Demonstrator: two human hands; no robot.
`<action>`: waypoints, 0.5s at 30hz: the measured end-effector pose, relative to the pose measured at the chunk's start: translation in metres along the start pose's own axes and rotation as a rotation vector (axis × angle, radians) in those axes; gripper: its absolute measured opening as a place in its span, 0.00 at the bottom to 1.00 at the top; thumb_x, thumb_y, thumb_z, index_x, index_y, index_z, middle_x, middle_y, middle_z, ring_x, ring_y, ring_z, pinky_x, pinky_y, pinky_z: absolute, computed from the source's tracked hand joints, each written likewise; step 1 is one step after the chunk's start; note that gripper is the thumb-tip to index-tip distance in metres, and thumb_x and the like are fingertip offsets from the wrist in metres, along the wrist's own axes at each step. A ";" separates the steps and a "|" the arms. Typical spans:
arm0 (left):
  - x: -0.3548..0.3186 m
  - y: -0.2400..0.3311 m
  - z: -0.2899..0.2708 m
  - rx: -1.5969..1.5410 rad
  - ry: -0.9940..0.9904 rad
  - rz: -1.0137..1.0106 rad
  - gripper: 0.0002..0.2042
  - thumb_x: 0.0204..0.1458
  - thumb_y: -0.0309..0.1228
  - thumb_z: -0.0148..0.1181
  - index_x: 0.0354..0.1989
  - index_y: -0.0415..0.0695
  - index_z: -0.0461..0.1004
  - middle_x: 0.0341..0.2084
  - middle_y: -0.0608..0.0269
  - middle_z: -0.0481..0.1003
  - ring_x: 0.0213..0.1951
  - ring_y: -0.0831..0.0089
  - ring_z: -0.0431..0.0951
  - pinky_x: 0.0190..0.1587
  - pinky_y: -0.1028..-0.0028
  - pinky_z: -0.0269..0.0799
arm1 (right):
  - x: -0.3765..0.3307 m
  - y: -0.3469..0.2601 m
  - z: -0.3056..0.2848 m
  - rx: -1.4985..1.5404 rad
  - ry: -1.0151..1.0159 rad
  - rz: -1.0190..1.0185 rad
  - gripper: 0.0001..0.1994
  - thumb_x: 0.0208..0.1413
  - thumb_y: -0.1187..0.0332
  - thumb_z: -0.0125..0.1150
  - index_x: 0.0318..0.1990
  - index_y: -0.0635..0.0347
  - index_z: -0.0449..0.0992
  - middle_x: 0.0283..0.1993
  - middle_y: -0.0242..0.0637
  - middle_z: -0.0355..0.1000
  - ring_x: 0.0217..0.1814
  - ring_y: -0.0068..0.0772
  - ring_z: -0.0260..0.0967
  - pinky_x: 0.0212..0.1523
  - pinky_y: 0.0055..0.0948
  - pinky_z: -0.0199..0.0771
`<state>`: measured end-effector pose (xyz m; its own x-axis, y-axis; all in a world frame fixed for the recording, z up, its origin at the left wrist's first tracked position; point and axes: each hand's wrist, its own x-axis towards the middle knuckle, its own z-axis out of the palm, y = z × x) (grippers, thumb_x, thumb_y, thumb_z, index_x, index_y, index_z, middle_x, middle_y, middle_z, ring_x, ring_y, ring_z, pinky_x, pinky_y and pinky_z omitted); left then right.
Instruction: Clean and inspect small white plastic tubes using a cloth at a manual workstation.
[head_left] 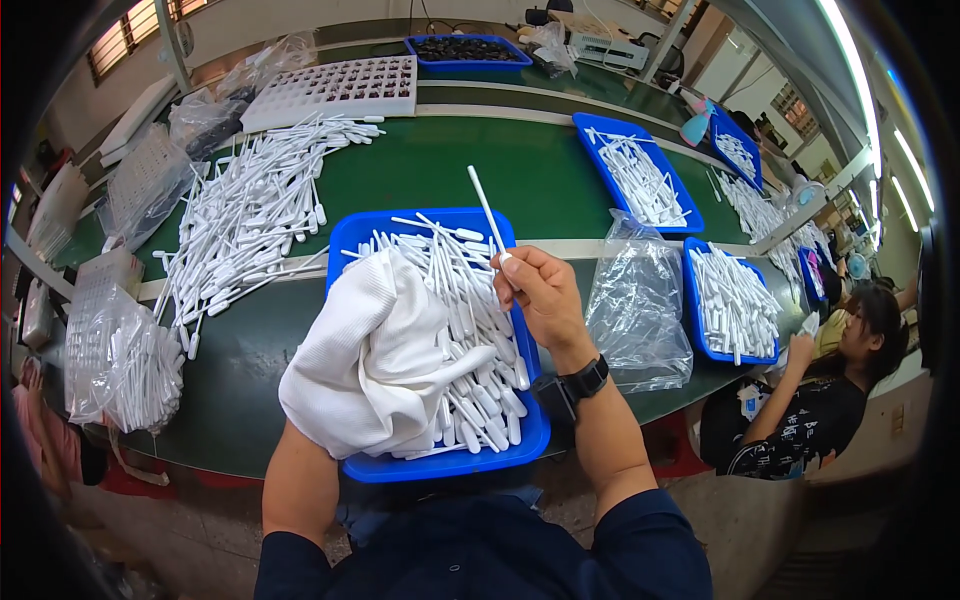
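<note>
My right hand [540, 290] pinches a white plastic stick [484, 200] near its lower end, its thin shaft slanting up and away over the tray. A white ribbed cloth [365, 350] covers my left hand, hiding its fingers; only the bare forearm [300, 480] shows below it. One narrow fold of the cloth points right over the pile. Beneath both hands is a blue tray [440, 468] heaped with white sticks [480, 400] that have thin shafts and thicker, rounded handles. The cloth hides the tray's left part.
Loose white sticks [250, 200] spread across the green table [430, 150] at left, beside a bagged bundle [125, 370]. A white holed rack [340, 90] stands behind. To the right are a clear plastic bag [640, 310], blue trays of sticks [735, 300] and a seated person [800, 400].
</note>
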<state>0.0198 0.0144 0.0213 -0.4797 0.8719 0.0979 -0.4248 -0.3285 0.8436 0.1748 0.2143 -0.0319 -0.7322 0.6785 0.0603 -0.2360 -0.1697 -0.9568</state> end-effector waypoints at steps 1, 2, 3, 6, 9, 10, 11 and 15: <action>0.000 -0.003 -0.002 0.121 -0.019 0.093 0.22 0.61 0.28 0.60 0.63 0.38 0.67 0.57 0.55 0.71 0.57 0.66 0.74 0.61 0.64 0.72 | 0.000 0.000 -0.002 -0.040 -0.002 -0.025 0.13 0.69 0.64 0.55 0.49 0.67 0.77 0.30 0.33 0.73 0.29 0.22 0.69 0.33 0.21 0.71; 0.000 -0.006 -0.004 0.235 -0.042 0.187 0.23 0.59 0.26 0.62 0.63 0.37 0.67 0.57 0.54 0.71 0.57 0.65 0.74 0.61 0.64 0.71 | -0.001 -0.001 -0.006 -0.085 0.000 -0.051 0.13 0.69 0.64 0.55 0.49 0.66 0.77 0.30 0.33 0.73 0.29 0.21 0.69 0.33 0.21 0.72; 0.000 -0.008 -0.007 0.347 -0.065 0.282 0.24 0.58 0.25 0.63 0.62 0.37 0.67 0.57 0.53 0.71 0.57 0.64 0.74 0.62 0.64 0.71 | 0.000 -0.001 -0.005 -0.095 0.012 -0.054 0.13 0.69 0.64 0.55 0.49 0.66 0.77 0.30 0.33 0.73 0.29 0.21 0.69 0.33 0.21 0.72; 0.002 -0.008 -0.004 0.540 -0.133 0.475 0.26 0.55 0.23 0.67 0.62 0.36 0.68 0.58 0.51 0.71 0.58 0.61 0.74 0.62 0.63 0.71 | 0.004 0.002 0.007 -0.037 0.074 0.006 0.13 0.68 0.64 0.57 0.49 0.67 0.78 0.29 0.33 0.73 0.30 0.21 0.71 0.34 0.21 0.73; 0.007 0.019 0.010 -0.523 0.194 -0.379 0.31 0.49 0.19 0.71 0.63 0.35 0.67 0.59 0.47 0.70 0.58 0.57 0.73 0.63 0.62 0.70 | 0.003 0.002 0.004 -0.029 0.086 0.006 0.13 0.67 0.64 0.58 0.48 0.66 0.78 0.30 0.33 0.75 0.31 0.21 0.72 0.34 0.21 0.74; 0.008 0.017 0.011 -0.530 0.185 -0.381 0.31 0.49 0.19 0.71 0.63 0.35 0.67 0.59 0.47 0.70 0.58 0.57 0.73 0.63 0.62 0.70 | 0.002 0.000 0.002 -0.023 0.087 0.008 0.13 0.67 0.64 0.58 0.48 0.65 0.78 0.31 0.33 0.76 0.31 0.21 0.73 0.35 0.21 0.74; 0.008 0.016 0.012 -0.384 0.114 -0.224 0.31 0.49 0.18 0.70 0.63 0.35 0.67 0.59 0.47 0.70 0.58 0.58 0.73 0.63 0.62 0.71 | 0.001 -0.004 -0.003 -0.032 0.092 0.005 0.13 0.67 0.64 0.58 0.48 0.65 0.78 0.31 0.33 0.76 0.31 0.21 0.73 0.35 0.21 0.74; 0.002 0.016 0.007 0.232 -0.118 0.418 0.29 0.53 0.18 0.67 0.64 0.36 0.66 0.59 0.47 0.70 0.57 0.58 0.74 0.61 0.61 0.72 | 0.022 -0.046 -0.047 -0.897 0.373 -0.230 0.14 0.65 0.63 0.60 0.46 0.67 0.79 0.31 0.38 0.80 0.32 0.26 0.76 0.35 0.27 0.76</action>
<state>0.0175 0.0135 0.0391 -0.4771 0.7220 0.5012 -0.0258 -0.5815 0.8132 0.1998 0.2706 -0.0005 -0.4455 0.8341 0.3252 0.3358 0.4924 -0.8030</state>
